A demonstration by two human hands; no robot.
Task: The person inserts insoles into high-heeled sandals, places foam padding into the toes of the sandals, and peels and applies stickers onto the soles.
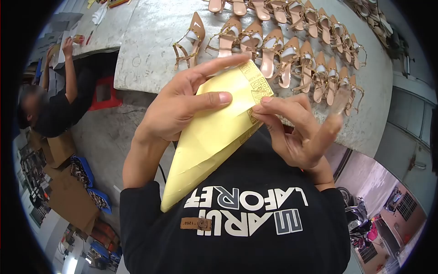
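Observation:
A yellow paper sheet (207, 123), rolled into a cone with its tip down toward the black shirt, is between my hands. My left hand (175, 102) grips the cone from the side, thumb across its face and the index finger stretched along its upper edge. With thumb and index finger, my right hand (301, 130) pinches the printed edge of the paper; its other fingers are bent away. Dark printed marks run along that edge. The inside of the cone is hidden.
Rows of tan studded pointed shoes (273, 45) stand on the grey worktable (146, 59) ahead. A co-worker (59, 105) sits at the left near a red stool (106, 95). Cardboard boxes (73, 198) and blue crates (98, 200) are at the lower left.

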